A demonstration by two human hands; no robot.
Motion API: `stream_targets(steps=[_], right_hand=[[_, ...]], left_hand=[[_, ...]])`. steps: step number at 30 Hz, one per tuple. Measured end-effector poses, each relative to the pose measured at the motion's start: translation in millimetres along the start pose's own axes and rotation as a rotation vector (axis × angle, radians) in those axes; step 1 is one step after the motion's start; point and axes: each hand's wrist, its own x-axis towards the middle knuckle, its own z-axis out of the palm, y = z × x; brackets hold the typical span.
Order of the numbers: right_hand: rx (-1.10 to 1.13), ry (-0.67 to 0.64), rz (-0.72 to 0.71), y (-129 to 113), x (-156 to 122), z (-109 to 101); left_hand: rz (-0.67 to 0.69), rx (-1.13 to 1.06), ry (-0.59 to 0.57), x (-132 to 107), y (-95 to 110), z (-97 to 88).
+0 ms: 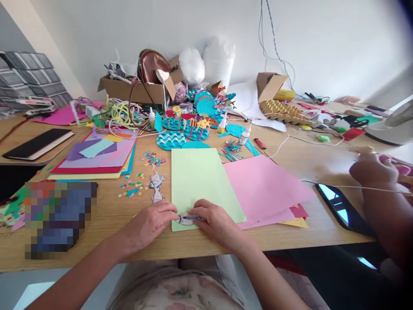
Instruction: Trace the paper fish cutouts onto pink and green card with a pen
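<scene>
A sheet of light green paper (201,181) lies before me at the table's front edge. On its lower left corner rests a small pale fish-shaped paper cutout (184,220). My left hand (149,221) presses its closed fingertips on the left end of the cutout. My right hand (214,219) is closed around a dark, slim pen (192,218), which lies low over the cutout. The pen's tip points left. More drawn paper cutouts (157,187) lie left of the green sheet.
Pink paper (267,189) lies to the right, beside a phone (343,209). Another person's hand (374,170) is at the far right. Coloured paper (97,157), paper dots (134,187) and a black notebook (38,143) are leftward. Blue paper crafts (196,129) and glue bottles (244,135) stand behind.
</scene>
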Motion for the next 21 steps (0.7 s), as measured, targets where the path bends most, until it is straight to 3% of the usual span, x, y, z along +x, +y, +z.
stream_targets(steps=[5, 14, 21], right_hand=[[-0.048, -0.021, -0.005, 1, 1, 1], [-0.139, -0.038, -0.017, -1, 2, 1], [-0.153, -0.058, 0.013, -9, 1, 0]], left_hand=[[0.070, -0.014, -0.097, -7, -7, 2.0], [0.176, 0.168, -0.030, -30, -7, 14.1], [0.150, 0.188, -0.093, -33, -1, 9.6]])
